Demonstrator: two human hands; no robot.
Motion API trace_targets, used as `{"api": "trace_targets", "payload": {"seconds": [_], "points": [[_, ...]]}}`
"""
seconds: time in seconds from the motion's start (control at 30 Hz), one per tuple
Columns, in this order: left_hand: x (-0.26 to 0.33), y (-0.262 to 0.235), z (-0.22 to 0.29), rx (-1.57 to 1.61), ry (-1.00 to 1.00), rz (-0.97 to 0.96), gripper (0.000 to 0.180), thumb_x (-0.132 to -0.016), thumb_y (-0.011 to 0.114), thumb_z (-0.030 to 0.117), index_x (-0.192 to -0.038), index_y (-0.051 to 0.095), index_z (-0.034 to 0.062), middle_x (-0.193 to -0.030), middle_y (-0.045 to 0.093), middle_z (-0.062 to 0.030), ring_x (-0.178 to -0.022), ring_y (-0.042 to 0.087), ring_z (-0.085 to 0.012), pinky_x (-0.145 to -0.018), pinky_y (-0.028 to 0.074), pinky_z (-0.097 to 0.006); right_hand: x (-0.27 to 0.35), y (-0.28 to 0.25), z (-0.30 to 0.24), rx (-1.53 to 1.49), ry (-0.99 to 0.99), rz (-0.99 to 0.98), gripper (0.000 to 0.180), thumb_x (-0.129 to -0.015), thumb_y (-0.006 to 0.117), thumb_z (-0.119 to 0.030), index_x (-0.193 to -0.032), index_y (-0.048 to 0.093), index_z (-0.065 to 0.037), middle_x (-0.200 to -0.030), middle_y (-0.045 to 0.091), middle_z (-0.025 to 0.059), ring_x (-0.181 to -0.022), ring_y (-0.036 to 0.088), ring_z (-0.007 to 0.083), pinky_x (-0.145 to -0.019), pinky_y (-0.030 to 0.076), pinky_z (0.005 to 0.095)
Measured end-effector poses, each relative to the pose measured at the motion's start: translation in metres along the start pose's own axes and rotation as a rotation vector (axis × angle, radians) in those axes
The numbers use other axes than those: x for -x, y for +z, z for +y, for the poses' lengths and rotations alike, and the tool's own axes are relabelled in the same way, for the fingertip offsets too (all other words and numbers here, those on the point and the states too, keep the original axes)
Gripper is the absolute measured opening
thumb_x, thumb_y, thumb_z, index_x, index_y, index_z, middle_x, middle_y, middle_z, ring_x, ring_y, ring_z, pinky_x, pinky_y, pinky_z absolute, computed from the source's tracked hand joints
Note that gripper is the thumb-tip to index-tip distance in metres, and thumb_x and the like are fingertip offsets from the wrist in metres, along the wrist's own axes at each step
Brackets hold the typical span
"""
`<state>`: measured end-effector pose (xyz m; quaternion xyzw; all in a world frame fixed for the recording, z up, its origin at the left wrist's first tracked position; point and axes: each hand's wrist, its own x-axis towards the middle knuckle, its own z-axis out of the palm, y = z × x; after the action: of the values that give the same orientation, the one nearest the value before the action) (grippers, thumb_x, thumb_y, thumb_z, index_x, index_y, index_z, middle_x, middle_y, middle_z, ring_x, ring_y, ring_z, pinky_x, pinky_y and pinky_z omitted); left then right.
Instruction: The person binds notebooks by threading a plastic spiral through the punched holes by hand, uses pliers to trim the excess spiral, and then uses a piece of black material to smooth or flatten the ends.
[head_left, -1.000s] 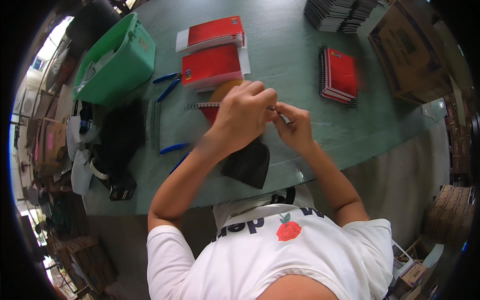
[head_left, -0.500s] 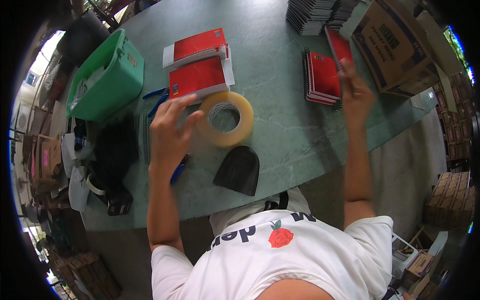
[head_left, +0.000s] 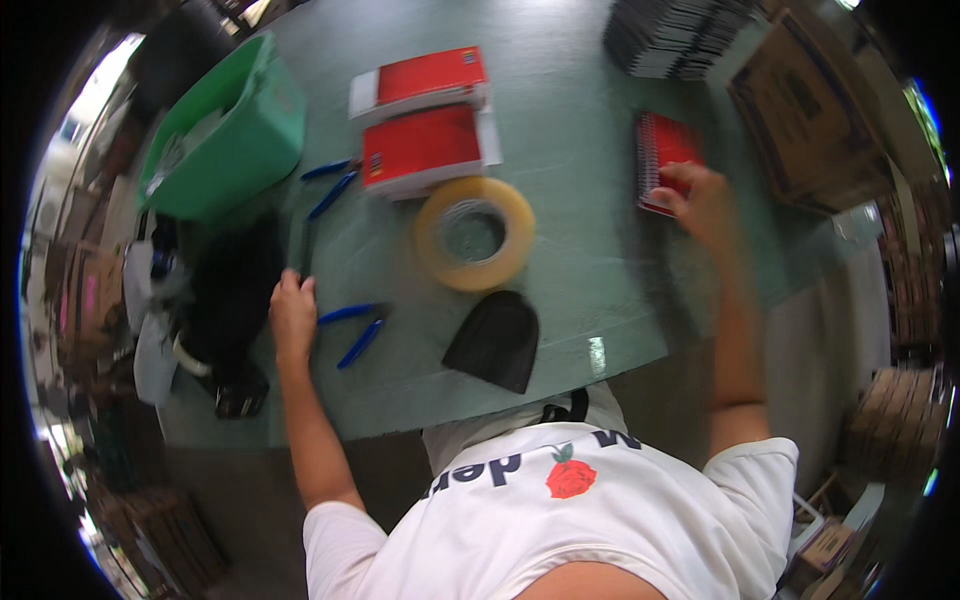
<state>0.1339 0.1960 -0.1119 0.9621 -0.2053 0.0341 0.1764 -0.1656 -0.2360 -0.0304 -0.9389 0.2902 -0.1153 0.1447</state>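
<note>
The left hand [head_left: 292, 312], fingers curled, is resting beside the blue-handled pliers [head_left: 352, 330] on the green table [head_left: 580, 250]. The right hand [head_left: 703, 200] is gripping the red spiral-bound notebook [head_left: 662, 150].

Right hand [head_left: 705, 205] motion-blurred — covers the red notebook's [head_left: 662, 150] near corner. Cardboard box [head_left: 810, 100] blurred, its far side lost at the rim.

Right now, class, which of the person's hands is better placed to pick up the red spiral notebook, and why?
The right hand. It already rests on the red spiral notebook at the table's right side. The left hand is far across the table, beside the blue-handled pliers, with the tape roll between.
</note>
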Motion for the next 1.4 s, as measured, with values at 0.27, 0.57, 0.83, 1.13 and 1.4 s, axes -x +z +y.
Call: {"api": "trace_targets", "payload": {"seconds": [0.27, 0.57, 0.83, 1.13, 1.4], "points": [[-0.01, -0.022, 0.032, -0.105, 0.091, 0.408, 0.024, -0.092, 0.053, 0.028, -0.094, 0.049, 0.0049, -0.082, 0.06, -0.0151, -0.07, 0.06, -0.0368, -0.06, 0.047, -0.043, -0.076, 0.071, -0.201, -0.019, -0.874, 0.232, 0.034, -0.079, 0.067, -0.022, -0.113, 0.062, -0.017, -0.118, 0.058, 0.0059, -0.107, 0.056, 0.0239, -0.085, 0.05, 0.0363], [0.015, -0.098, -0.002, 1.15, -0.183, 0.205, 0.02, -0.08, 0.073, 0.014, -0.086, 0.056, 0.0054, -0.07, 0.055, 0.0008, -0.059, 0.05, -0.0042, -0.048, 0.037, -0.018, -0.11, 0.077, -0.266, 0.244, -0.826, -0.279, 0.031, -0.078, 0.066, -0.018, -0.109, 0.066, -0.02, -0.12, 0.056, 0.0048, -0.105, 0.056, 0.0249, -0.085, 0.049, 0.0386], [0.027, -0.116, -0.008, 1.448, -0.042, 0.135, 0.019, -0.081, 0.071, 0.015, -0.087, 0.059, 0.0027, -0.072, 0.057, -0.0011, -0.06, 0.052, -0.0075, -0.051, 0.042, -0.019, -0.122, 0.076, -0.263, 0.133, -0.892, -0.327, 0.033, -0.074, 0.067, -0.008, -0.106, 0.067, -0.014, -0.115, 0.061, 0.0084, -0.101, 0.059, 0.0288, -0.089, 0.048, 0.0383], [0.024, -0.097, 0.057, 1.589, 0.021, -0.113, 0.029, -0.093, 0.054, 0.031, -0.096, 0.056, 0.0025, -0.075, 0.057, -0.0066, -0.063, 0.055, -0.0138, -0.06, 0.046, -0.028, -0.134, 0.082, -0.245, -0.063, -0.777, -0.215, 0.033, -0.075, 0.054, 0.0, -0.105, 0.066, -0.007, -0.091, 0.067, 0.014, -0.078, 0.065, 0.0256, -0.074, 0.053, 0.0352], [0.04, -0.061, 0.155, 1.556, -0.171, -0.641, 0.02, -0.087, 0.064, 0.019, -0.095, 0.056, 0.0018, -0.068, 0.05, -0.0009, -0.054, 0.043, -0.0048, -0.04, 0.03, -0.017, -0.067, 0.013, -0.189, -1.156, -0.443, 0.468, 0.04, -0.083, 0.047, 0.002, -0.122, 0.053, -0.002, -0.1, 0.065, 0.0141, -0.081, 0.063, 0.0137, -0.073, 0.051, 0.0264]]}}
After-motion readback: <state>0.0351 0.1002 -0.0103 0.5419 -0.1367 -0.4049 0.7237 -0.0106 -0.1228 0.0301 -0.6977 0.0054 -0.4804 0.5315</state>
